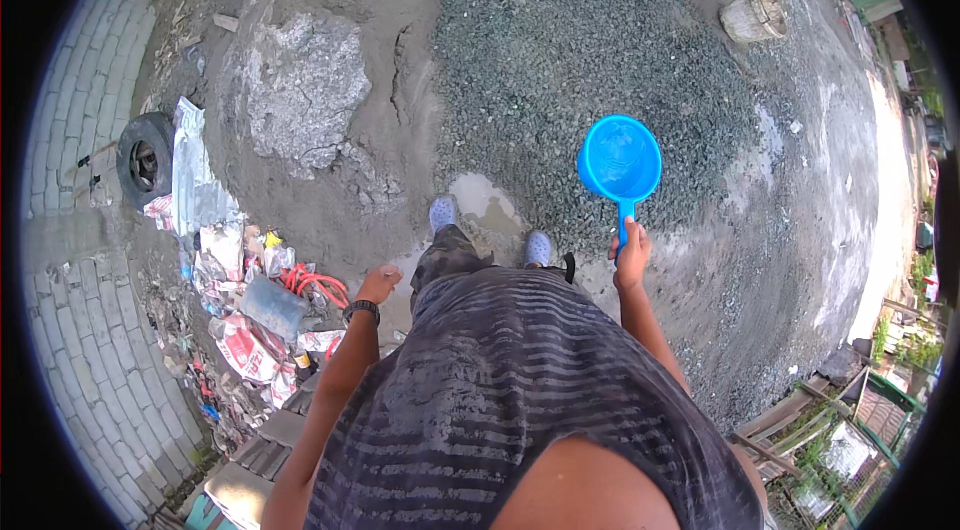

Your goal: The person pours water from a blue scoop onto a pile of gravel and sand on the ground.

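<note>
My right hand (632, 255) is closed around the handle of a blue plastic water dipper (651, 192). Its round bowl is held out ahead of me over the gravel, and clear water seems to lie in it. My left hand (378, 286) hangs at my left side with its fingers curled in. I see nothing in it, and it touches nothing. A dark watch (362, 309) is on that wrist. Close to that hand, on the ground, lies a coil of orange hose (318, 285).
A wide bed of grey gravel (540, 40) spreads ahead, with a worn bucket (752, 18) tipped at its far right. Left of it is a pale heap (305, 90). Sacks and litter (245, 345) and a tire (146, 160) line the block wall (85, 310). A puddle (485, 200) lies by my feet.
</note>
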Demonstrator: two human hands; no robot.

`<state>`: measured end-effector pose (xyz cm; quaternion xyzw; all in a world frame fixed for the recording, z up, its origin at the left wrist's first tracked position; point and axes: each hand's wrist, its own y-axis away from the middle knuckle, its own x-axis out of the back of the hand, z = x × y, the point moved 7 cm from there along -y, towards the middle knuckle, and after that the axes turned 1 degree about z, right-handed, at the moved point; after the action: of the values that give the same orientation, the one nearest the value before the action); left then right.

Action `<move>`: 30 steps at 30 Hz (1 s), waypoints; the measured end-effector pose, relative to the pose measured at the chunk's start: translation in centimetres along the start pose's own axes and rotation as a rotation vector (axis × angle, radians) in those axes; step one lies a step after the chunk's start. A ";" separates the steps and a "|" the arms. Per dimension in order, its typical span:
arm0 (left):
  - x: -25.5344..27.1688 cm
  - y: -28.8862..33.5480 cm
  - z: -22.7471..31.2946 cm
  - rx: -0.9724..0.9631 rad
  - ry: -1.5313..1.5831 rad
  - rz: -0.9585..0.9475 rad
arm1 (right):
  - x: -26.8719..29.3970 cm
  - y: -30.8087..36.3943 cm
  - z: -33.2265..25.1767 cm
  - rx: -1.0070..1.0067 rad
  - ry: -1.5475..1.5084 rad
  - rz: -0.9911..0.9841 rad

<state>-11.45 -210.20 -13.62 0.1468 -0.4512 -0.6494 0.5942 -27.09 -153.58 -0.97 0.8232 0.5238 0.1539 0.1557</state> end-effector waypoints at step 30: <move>21.9 -6.4 -11.3 0.256 0.454 0.184 | -35.1 -9.8 -23.9 0.022 0.074 -0.104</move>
<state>-12.88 -235.39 -17.12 0.3209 -0.3965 -0.4808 0.7132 -59.17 -179.35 13.35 0.7905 0.5727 0.1701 0.1352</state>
